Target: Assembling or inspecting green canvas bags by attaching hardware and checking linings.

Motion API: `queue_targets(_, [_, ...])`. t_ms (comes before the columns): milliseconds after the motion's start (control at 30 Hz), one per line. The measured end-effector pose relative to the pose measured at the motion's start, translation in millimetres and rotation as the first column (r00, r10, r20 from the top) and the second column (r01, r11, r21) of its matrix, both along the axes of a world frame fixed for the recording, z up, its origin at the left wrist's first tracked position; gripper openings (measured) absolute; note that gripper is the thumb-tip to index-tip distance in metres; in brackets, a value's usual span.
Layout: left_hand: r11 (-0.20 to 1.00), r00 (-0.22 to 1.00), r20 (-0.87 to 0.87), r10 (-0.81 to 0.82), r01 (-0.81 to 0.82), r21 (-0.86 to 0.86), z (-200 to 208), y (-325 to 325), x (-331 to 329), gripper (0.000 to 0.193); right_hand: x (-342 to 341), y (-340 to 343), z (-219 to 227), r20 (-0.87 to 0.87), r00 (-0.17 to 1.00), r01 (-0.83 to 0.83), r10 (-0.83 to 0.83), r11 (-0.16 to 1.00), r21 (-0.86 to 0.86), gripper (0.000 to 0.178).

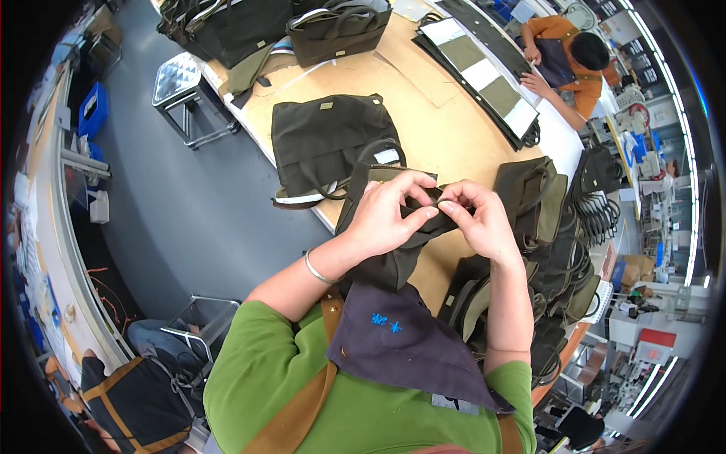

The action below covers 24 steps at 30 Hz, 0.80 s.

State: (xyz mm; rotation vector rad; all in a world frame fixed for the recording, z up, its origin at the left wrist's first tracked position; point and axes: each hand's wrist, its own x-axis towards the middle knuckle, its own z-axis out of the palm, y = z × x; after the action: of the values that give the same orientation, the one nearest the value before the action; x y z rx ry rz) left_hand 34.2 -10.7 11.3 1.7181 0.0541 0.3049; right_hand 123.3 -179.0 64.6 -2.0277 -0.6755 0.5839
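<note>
A dark olive fabric bag [389, 266] is gathered up in front of my chest, with a zipper edge and a loop handle at its far side. My left hand [389, 212] is closed on the bag's fabric, its thumb and fingers pinched together. Close beside it, my right hand [484, 223] pinches a small edge or strip of the same bag, thumb against forefinger. The fingertips of both hands nearly meet; the exact bit between them is too small to make out. Just beyond lies another dark bag [333, 136], flat on the table with its handle toward me.
Several bags [556, 265] are heaped on my right. More bags [336, 34] stand at the far end of the wooden table [423, 91]. Long flat pieces [480, 72] lie across the table, near a co-worker [563, 64]. A metal stool [178, 79] stands left of the table.
</note>
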Motion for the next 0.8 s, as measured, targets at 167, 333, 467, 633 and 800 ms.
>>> queue_targets(167, [0.995,0.99,-0.115,-0.087,0.082,-0.049,3.2,-0.8,-4.2,0.022,-3.7,-4.1,1.6,0.0,1.0,0.007,-0.007,0.999,0.04,0.006])
queue_targets(333, [0.996,0.993,-0.075,-0.087,0.087,-0.007,0.3,0.1,-7.5,0.019,-5.3,-3.2,0.9,-0.016,1.0,0.005,-0.005,0.999,0.037,0.005])
queue_targets(467, [0.998,0.998,0.021,-0.059,0.059,0.0,-7.8,-3.4,-8.2,0.016,-8.3,0.4,3.3,-0.022,0.999,0.024,-0.024,0.999,0.022,0.004])
queue_targets(633, [0.996,0.996,0.007,-0.092,0.092,-0.02,-10.1,-4.0,-7.5,0.014,-5.8,1.2,4.6,-0.044,0.999,0.004,-0.007,0.998,-0.066,0.005])
queue_targets(800, [0.969,0.969,-0.14,-0.205,0.18,-0.17,-11.6,3.4,1.5,0.016,5.0,-4.3,2.6,-0.143,0.989,-0.029,0.028,1.0,-0.008,0.008])
